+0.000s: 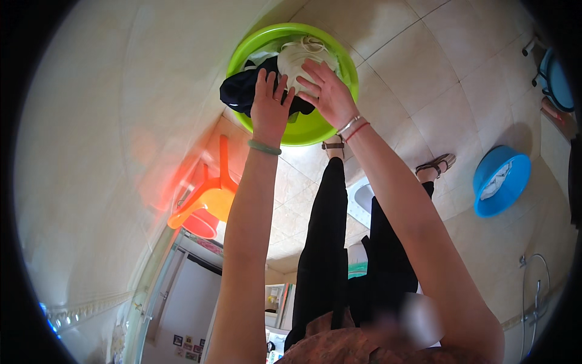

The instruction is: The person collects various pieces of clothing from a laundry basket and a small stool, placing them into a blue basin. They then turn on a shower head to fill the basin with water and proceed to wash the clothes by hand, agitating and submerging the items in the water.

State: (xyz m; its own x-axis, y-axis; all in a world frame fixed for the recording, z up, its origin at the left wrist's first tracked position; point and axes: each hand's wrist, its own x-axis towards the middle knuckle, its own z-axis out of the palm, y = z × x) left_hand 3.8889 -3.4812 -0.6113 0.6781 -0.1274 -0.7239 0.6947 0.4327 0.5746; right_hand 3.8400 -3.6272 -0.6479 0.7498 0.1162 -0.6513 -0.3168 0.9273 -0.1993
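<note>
A bright green basin (303,134) stands on the tiled floor with clothes in it. Dark navy cloth (239,91) spills over its left rim, and a white garment (292,60) with a thin cord fills the middle. Over the dark cloth, my left hand (270,110) has its fingers stretched apart. My right hand (332,97) spreads its fingers at the white garment's right side. Neither hand shows anything gripped; whether the fingertips touch the cloth I cannot tell.
An orange plastic stool (215,199) stands left, by a red basin (201,224). To the right sits a blue basin (504,191) with white cloth inside. A squat toilet (362,200) lies in the floor between my legs. A shower hose (536,297) hangs at the lower right.
</note>
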